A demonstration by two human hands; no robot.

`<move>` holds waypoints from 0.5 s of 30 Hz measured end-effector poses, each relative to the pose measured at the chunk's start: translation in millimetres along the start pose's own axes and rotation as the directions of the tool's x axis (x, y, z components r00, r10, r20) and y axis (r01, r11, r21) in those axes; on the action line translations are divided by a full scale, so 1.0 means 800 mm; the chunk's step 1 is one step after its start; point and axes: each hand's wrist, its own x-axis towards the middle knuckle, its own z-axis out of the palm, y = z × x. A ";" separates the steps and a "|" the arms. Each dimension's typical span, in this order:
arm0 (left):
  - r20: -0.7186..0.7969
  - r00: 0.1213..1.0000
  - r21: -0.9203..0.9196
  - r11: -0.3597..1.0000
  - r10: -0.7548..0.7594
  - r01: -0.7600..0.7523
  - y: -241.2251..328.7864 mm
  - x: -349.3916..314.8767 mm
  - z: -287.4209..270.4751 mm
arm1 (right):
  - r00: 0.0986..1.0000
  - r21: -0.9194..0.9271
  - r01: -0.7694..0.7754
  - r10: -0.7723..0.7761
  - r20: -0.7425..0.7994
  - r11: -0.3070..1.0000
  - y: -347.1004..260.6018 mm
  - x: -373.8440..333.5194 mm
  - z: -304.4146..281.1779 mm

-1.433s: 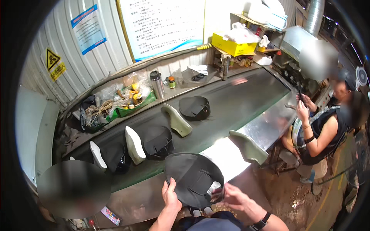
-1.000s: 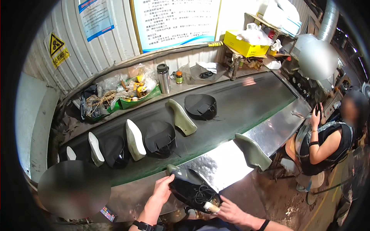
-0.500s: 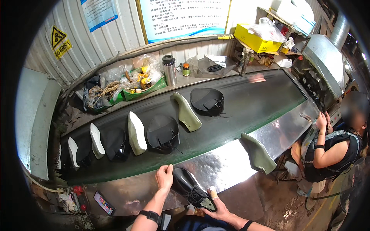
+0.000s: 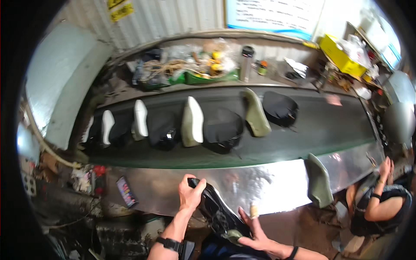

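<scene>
A glossy black lace-up shoe upper (image 4: 215, 211) sits on a green shoe last, whose heel end (image 4: 234, 235) shows near my body. My left hand (image 4: 190, 194) is closed around the toe end, thumb on top. My right hand (image 4: 256, 234) is beside the heel, its fingers spread and one of them wrapped in pale tape; the thumb touches the heel end. Together they hold the shoe tilted over the near edge of the shiny metal table (image 4: 160, 184). Farther right on that metal lies another green last (image 4: 318, 182).
Beyond the metal runs a dark conveyor belt (image 4: 329, 125) carrying black uppers (image 4: 223, 130) and green lasts with white soles (image 4: 193, 121). A phone (image 4: 126, 191) lies at left. Behind stand a thermos (image 4: 247, 63) and a yellow box (image 4: 342, 56). Another person (image 4: 385, 203) works at right.
The view has swung, so the belt and its contents appear farther right and higher. My right hand has loosened from around the heel and its fingers have spread; my left still grips the toe.
</scene>
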 end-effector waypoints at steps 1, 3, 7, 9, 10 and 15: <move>-0.049 0.996 -0.092 0.993 0.069 -0.073 0.009 -0.005 -0.029 | 0.988 0.111 -0.157 0.157 0.010 0.981 -0.017 0.018 0.009; -0.129 0.983 -0.272 0.949 0.127 -0.158 0.017 -0.026 -0.087 | 0.906 0.211 -0.422 0.407 0.114 0.881 -0.054 0.058 0.030; -0.334 0.934 -0.339 0.909 0.126 -0.244 0.048 -0.101 -0.203 | 0.698 0.134 -0.670 0.559 0.446 0.730 -0.096 0.120 0.118; -0.454 0.873 -0.252 0.914 0.178 -0.318 0.026 -0.148 -0.264 | 0.544 -0.045 -0.744 0.643 0.539 0.667 -0.129 0.132 0.179; -0.499 0.853 -0.291 0.897 0.154 -0.333 0.016 -0.168 -0.281 | 0.418 -0.195 -0.782 0.731 0.540 0.592 -0.141 0.136 0.211; -0.648 0.745 -0.058 0.965 0.157 -0.254 -0.020 -0.250 -0.394 | 0.721 -0.027 -0.470 0.402 0.565 0.882 -0.095 0.083 0.332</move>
